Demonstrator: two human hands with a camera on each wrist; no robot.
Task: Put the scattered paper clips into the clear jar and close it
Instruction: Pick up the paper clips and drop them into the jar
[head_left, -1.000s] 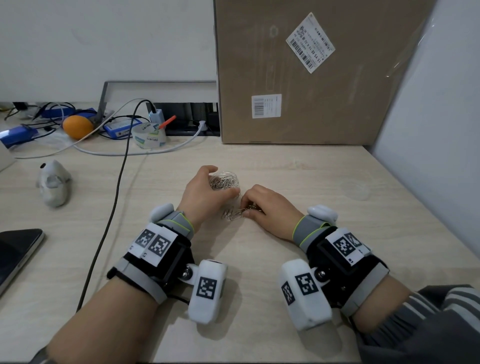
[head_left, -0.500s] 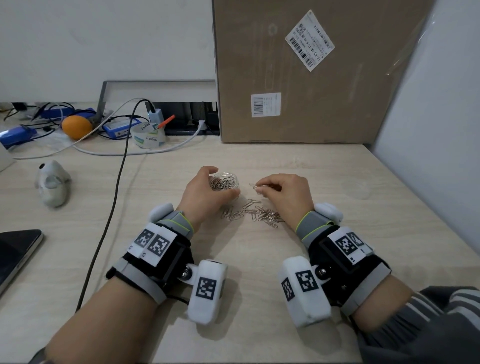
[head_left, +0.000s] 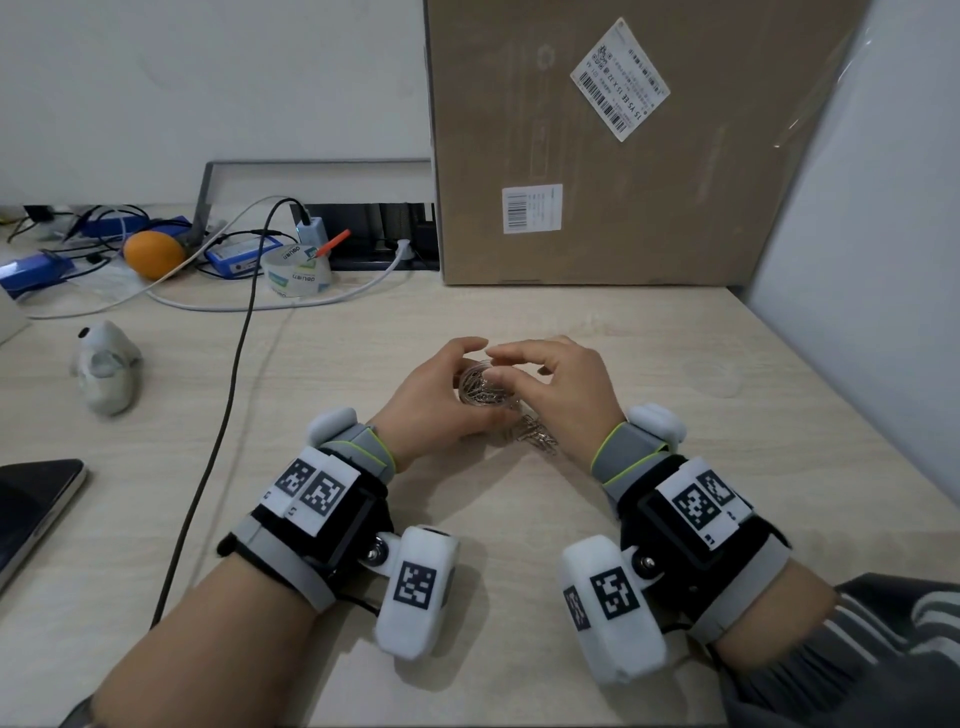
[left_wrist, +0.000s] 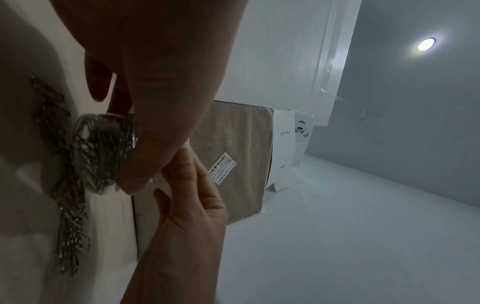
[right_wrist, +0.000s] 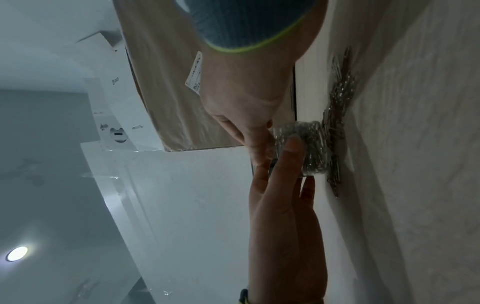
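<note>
Near the middle of the counter (head_left: 519, 519), the left hand (head_left: 431, 410) curls around the clear jar (head_left: 480, 387) of paper clips (head_left: 537, 439), while the right hand (head_left: 561, 387) hovers over its mouth, fingers loosely spread, seemingly holding nothing.

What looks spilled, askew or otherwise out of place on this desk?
A heap of loose silver paper clips lies on the pale wooden desk beside the small clear jar, which the left hand grips. The jar's clear lid lies apart, to the right.
</note>
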